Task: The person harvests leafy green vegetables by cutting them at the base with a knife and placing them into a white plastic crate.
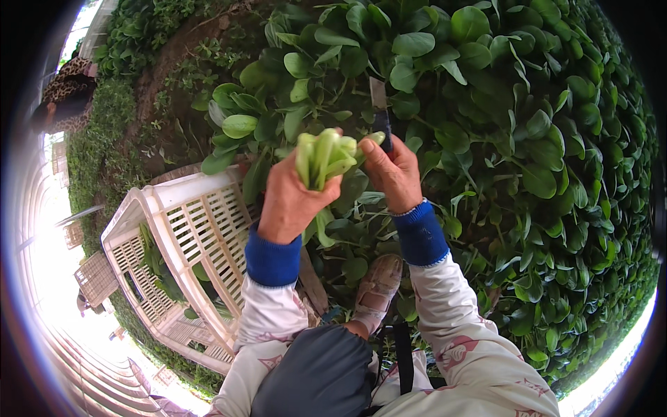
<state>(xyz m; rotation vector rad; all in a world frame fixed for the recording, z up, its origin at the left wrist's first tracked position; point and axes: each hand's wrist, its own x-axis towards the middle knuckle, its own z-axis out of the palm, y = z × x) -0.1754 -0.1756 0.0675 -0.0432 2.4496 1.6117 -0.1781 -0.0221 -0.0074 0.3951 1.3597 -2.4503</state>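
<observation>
My left hand (296, 198) is closed round a bunch of leafy greens (325, 155), its pale green stalk ends facing up towards me. Close on its right, my right hand (393, 169) holds a knife (379, 96) by its dark handle, with the flat metal blade pointing away from me. The thumb and fingers of that same hand also pinch a single pale stalk (374, 139) beside the bunch. Leaves of the bunch hang below my left hand, partly hidden by it. Growing leafy green plants (417, 47) stand beyond and to the right of both hands.
A white slatted plastic crate (172, 193) with some greens inside stands at my left. My shoe (378, 292) is among the plants below my hands. Another person (68, 96) is at the far upper left, near a strip of bare soil (167, 68). More crates (96, 279) lie farther left.
</observation>
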